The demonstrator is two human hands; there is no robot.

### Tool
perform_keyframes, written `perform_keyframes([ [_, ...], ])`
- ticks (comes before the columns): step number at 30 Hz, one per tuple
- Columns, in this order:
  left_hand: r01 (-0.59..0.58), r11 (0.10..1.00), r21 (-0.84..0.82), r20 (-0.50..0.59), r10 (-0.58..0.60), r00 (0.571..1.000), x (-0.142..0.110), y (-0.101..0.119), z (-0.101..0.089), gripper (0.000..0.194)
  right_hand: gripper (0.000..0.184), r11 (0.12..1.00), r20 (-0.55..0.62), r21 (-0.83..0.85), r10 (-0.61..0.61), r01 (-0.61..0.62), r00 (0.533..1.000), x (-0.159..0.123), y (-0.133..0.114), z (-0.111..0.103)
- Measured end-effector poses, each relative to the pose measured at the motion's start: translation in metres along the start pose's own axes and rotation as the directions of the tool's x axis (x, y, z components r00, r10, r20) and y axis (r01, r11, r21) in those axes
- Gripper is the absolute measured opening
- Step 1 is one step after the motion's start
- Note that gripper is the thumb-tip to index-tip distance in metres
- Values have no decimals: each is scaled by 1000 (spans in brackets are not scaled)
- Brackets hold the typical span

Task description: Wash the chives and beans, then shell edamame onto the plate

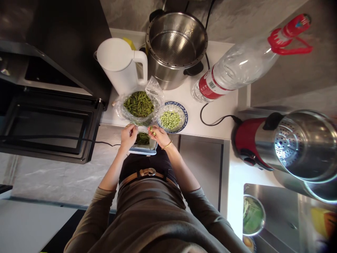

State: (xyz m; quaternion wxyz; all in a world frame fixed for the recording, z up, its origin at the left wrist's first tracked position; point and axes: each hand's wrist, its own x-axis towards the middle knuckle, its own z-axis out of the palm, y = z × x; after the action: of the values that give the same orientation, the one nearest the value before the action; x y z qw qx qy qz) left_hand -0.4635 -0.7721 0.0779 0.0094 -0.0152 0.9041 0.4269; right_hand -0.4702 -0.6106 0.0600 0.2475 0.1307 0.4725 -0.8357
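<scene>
My right hand [160, 137] is closed around a few green edamame beans [152, 130]; a bracelet circles its wrist. My left hand [129, 135] is curled with thumb and fingers together, and whatever it pinches is too small to make out. Both hands hover over a small bin [143, 151] with dark green pod shells [142, 138] inside, at the counter's front edge. Just beyond them, an open clear plastic bag [155, 92] holds a pile of edamame pods [139, 104]. A blue-rimmed plate [185, 117] of shelled beans [170, 120] lies right of the bag.
Behind the bag stand a white jug [118, 66] and a steel steamer pot [176, 42]. A large plastic bottle [231, 68] is at the back right. Farther right are a red and steel appliance [250, 140] and a sink [279, 211]. An oven door [50, 126] hangs open at left.
</scene>
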Motion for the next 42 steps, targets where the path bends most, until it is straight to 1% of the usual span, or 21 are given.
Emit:
perform_keyframes([
  [1,-37,998,41,100,32,994,-1,0,-3,31,17,1000,-9,-2,11,-11,1000,0,0,-3],
  [2,-83,993,88,214,63,975,-2,1,-5,28,18,1000,-23,-2,21,-21,1000,0,0,-5],
  [3,-129,982,137,319,80,944,-4,1,-6,25,18,1000,-43,6,27,-27,999,1,0,-7],
  [4,-168,968,187,398,82,914,-5,1,-6,22,17,999,-68,23,33,-31,997,1,0,-8],
  [5,-195,952,235,447,72,892,-7,1,-6,19,15,998,-93,47,40,-36,995,2,1,-9],
  [6,-210,939,273,469,61,881,-9,1,-4,19,14,997,-117,72,48,-40,992,3,2,-10],
  [7,-214,931,295,468,54,882,-11,0,-1,21,13,995,-136,95,58,-45,989,4,3,-11],
  [9,-203,936,288,406,72,911,-13,-3,5,27,11,992,-158,114,74,-56,985,4,6,-13],
  [11,-200,957,210,298,132,945,-13,-5,12,32,14,993,-147,93,85,-72,985,3,9,-13],
  [12,-210,965,157,248,167,954,-12,-6,15,33,16,995,-131,71,83,-74,988,1,11,-13],
  [14,-247,967,64,194,231,954,-8,-7,18,33,20,998,-84,19,60,-59,995,-1,13,-13],
  [17,-288,958,12,194,280,940,-2,-8,18,24,25,999,-39,-45,7,-9,999,-5,15,-12],
  [19,-301,954,14,191,293,937,0,-8,17,20,28,998,-48,-63,-8,5,999,-5,16,-12],
  [22,-323,946,18,172,315,933,-2,-5,16,20,31,998,-95,-55,-31,26,995,-5,19,-12],
  [25,-321,947,12,124,317,940,-5,-1,18,24,31,998,-118,-41,-44,40,992,-5,20,-10],
  [29,-280,960,14,53,279,959,-7,2,22,25,29,1000,-106,13,-15,17,994,-5,20,-4],
  [32,-272,962,37,14,271,962,-6,2,24,21,27,994,-111,105,31,-20,993,-4,21,0],
  [37,-315,948,50,-4,316,949,-4,-1,26,9,19,966,-126,243,122,-89,984,-3,26,2],
  [39,-298,953,44,-16,299,954,-4,-1,24,6,15,957,-110,266,149,-116,983,-3,26,1],
  [42,-232,973,22,-68,233,970,-4,2,18,7,11,948,-82,276,185,-156,979,-3,23,-7],
])
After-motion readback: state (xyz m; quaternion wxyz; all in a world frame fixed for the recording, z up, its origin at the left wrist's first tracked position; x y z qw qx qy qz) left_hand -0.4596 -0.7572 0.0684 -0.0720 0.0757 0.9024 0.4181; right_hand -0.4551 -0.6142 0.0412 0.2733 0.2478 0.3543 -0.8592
